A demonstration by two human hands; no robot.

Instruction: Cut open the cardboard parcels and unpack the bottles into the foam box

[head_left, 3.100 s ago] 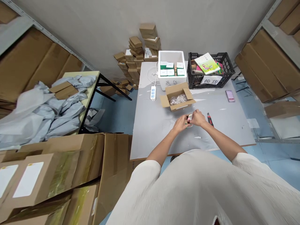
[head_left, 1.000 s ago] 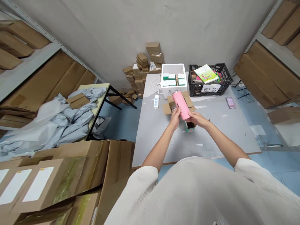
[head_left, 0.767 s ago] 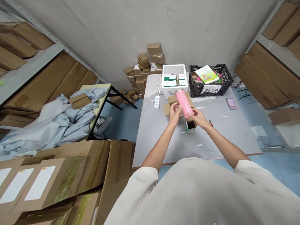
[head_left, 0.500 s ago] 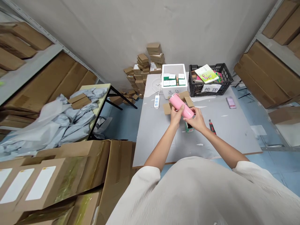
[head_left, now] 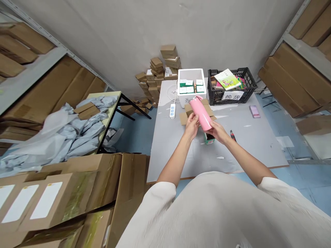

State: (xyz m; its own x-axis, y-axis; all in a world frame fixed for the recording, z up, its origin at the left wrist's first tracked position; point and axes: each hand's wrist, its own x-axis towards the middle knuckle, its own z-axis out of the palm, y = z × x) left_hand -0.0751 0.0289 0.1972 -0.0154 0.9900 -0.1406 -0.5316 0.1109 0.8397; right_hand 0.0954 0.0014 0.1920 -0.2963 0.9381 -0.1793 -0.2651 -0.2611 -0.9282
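My white shirt [head_left: 212, 206] is filling the bottom of my view, and at my left big brown cartons [head_left: 108, 182] are standing in a pile, white labels [head_left: 46, 200] showing on their faces. Ahead of me the grey counter [head_left: 178, 151] is spreading out, pale worn patches marking its top and a brown edge running along my side. A green box [head_left: 209, 140] is sitting open on it, partly hidden behind my right grip [head_left: 217, 131], and a red and black knife [head_left: 233, 135] is lying just to the right. I am holding a pink bottle [head_left: 200, 113] above the counter, tilted, its upper end pointing away and to the left. My left grip [head_left: 192, 126] is clamping its side while my right grip is clamping its lower end. Beyond it a cardboard box [head_left: 183, 119] is standing with its flaps spreading, and a power strip [head_left: 172, 111] is resting to its left. Farther back a white foam box [head_left: 183, 99] is holding small green-and-white boxes [head_left: 190, 90], and beside it a black crate [head_left: 216, 99] is carrying a booklet [head_left: 227, 79]. To the left, grey bags [head_left: 77, 127] are covering a second counter [head_left: 116, 94] above a blue floor [head_left: 131, 134]. Behind everything, small brown boxes [head_left: 153, 82] are rising in stacks against a grey wall [head_left: 207, 34], and loaded shelves [head_left: 38, 68] are flanking the room.
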